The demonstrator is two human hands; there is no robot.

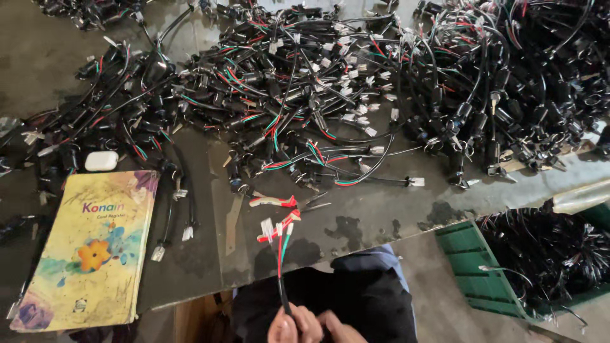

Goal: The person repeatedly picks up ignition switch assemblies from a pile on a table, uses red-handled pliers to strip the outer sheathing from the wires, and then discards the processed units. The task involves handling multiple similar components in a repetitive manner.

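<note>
Both hands [311, 327], largely cut off at the frame's bottom edge, appear pinched together on a black cable [282, 286] whose red, green and white leads rise above them. A yellow flower-printed register book [89, 248] lies far left; a green crate [473, 267] sits right.

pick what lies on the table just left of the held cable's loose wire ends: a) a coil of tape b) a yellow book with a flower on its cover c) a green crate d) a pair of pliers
b: the yellow book with an orange flower on its cover lies flat on the table left of the cable pinched in the hands; the green crate sits off the table, to the right.
</note>
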